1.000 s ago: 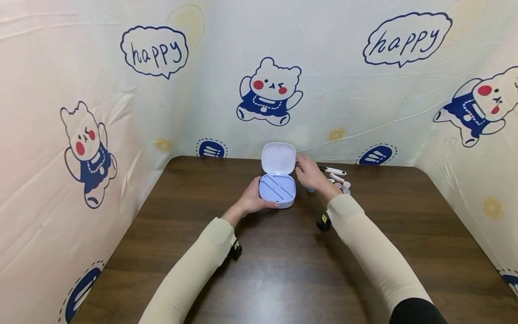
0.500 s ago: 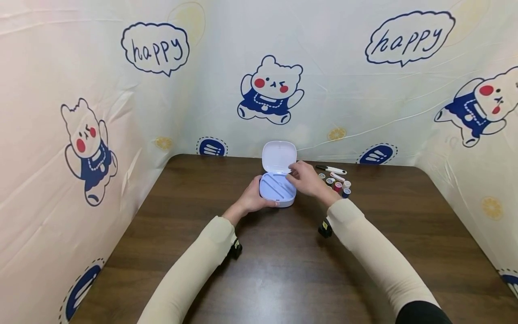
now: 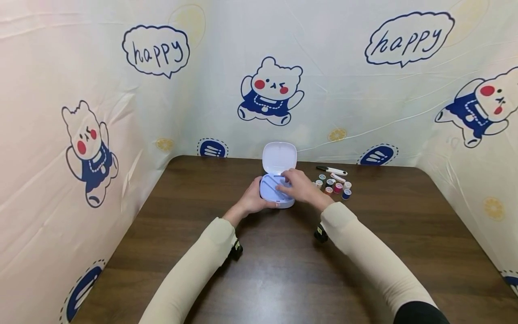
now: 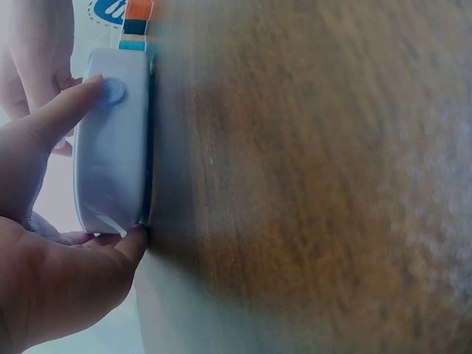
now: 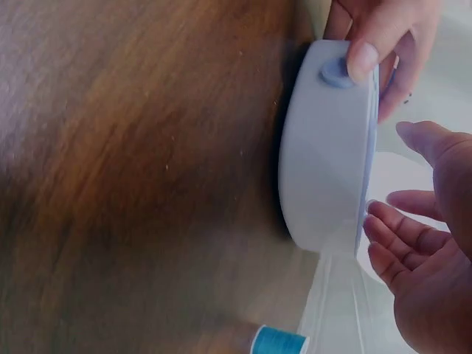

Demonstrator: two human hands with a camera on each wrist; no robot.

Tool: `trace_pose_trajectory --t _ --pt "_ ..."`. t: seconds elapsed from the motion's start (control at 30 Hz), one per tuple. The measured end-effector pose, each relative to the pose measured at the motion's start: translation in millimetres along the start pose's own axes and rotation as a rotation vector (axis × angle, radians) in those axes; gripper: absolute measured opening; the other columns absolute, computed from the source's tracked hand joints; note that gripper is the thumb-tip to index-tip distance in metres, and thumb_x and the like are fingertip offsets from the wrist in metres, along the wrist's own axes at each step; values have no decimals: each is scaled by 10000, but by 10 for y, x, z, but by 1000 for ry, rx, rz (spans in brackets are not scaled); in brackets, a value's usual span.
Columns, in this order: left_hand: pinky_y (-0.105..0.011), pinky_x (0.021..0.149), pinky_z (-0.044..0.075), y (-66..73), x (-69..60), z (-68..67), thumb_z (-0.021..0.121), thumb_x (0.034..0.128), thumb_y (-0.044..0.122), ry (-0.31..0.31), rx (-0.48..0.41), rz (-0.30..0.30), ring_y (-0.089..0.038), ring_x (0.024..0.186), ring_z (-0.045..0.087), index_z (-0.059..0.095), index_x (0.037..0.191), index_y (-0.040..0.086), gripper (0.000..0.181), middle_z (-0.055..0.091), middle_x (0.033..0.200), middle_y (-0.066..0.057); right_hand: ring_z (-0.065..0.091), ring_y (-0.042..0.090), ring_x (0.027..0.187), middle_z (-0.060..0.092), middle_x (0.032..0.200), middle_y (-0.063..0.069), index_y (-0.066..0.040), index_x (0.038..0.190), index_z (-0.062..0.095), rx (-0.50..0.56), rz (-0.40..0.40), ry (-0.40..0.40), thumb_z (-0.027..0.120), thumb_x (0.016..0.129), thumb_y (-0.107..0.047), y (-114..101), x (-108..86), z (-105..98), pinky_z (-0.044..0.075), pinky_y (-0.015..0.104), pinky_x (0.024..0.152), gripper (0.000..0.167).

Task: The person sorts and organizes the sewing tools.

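A pale blue plastic box [image 3: 286, 204] stands on the table with its lid [image 3: 279, 155] raised at the back. Slanting ridges cross the blue tray [image 3: 270, 186] inside. My left hand [image 3: 252, 199] grips the box's left side, its thumb at the round front button [image 4: 112, 91] in the left wrist view. Over the right part of the tray hovers my right hand [image 3: 301, 185]. In the right wrist view its fingers [image 5: 402, 236] are loosely bent and the thumb is apart, with nothing visible between them.
Several thread spools [image 3: 337, 187] stand to the right of the box. Behind them lie a black-and-white slim tool [image 3: 332, 170] and a small pinkish stick-like item [image 3: 337, 177]. A printed cloth [image 3: 323, 90] hangs behind the brown table [image 3: 275, 270].
My right hand has come from beside the lid, leftward and nearer, over the tray, uncovering more spools. The left hand keeps its grip on the box.
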State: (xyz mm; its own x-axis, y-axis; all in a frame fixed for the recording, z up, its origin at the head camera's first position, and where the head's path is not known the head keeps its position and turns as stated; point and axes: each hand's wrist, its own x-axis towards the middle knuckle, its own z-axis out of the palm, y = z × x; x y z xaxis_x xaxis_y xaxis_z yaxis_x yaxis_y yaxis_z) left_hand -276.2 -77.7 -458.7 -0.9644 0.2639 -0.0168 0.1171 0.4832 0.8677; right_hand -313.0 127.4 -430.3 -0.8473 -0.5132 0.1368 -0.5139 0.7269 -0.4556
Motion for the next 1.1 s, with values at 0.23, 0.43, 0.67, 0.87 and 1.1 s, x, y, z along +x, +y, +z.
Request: trace_pose_trajectory --t 0.23,0.43,0.67,0.87,1.1 --pt "-487 1106 382 22 -20 0 952 709 196 -2 -10 9 -333 1251 496 301 1519 -23 1062 464 1432 -196 573 230 824 633 914 95 24 1269 636 -66 21 -29 742 945 -348 -59 29 59 481 357 717 505" --pt "-473 1094 391 20 -16 6 951 709 175 -7 -17 3 -334 1242 492 303 1522 -18 1058 468 1421 -193 611 237 883 680 1018 106 2 1309 612 -112 37 -60 720 956 -384 -71 38 106 521 381 782 534" --pt "-472 1109 386 37 -28 7 942 724 167 -14 -14 -15 -327 1258 484 288 1537 -2 1056 450 1446 -185 618 234 890 690 1061 107 -13 1319 599 -189 13 -88 671 986 -414 -79 45 119 527 395 808 526" --pt "-487 1101 389 47 -30 4 947 713 185 0 -1 -8 -326 1260 492 302 1521 -16 1053 466 1430 -192 589 194 785 642 907 54 -25 1255 613 -237 -37 -112 664 992 -406 -54 85 95 501 330 691 466" --pt "-471 1110 381 24 -18 12 955 705 197 0 13 -6 -318 1267 486 310 1520 -5 1059 466 1429 -183 582 181 761 635 880 42 -16 1255 619 -215 -54 -119 676 987 -400 -16 91 96 483 302 656 471"
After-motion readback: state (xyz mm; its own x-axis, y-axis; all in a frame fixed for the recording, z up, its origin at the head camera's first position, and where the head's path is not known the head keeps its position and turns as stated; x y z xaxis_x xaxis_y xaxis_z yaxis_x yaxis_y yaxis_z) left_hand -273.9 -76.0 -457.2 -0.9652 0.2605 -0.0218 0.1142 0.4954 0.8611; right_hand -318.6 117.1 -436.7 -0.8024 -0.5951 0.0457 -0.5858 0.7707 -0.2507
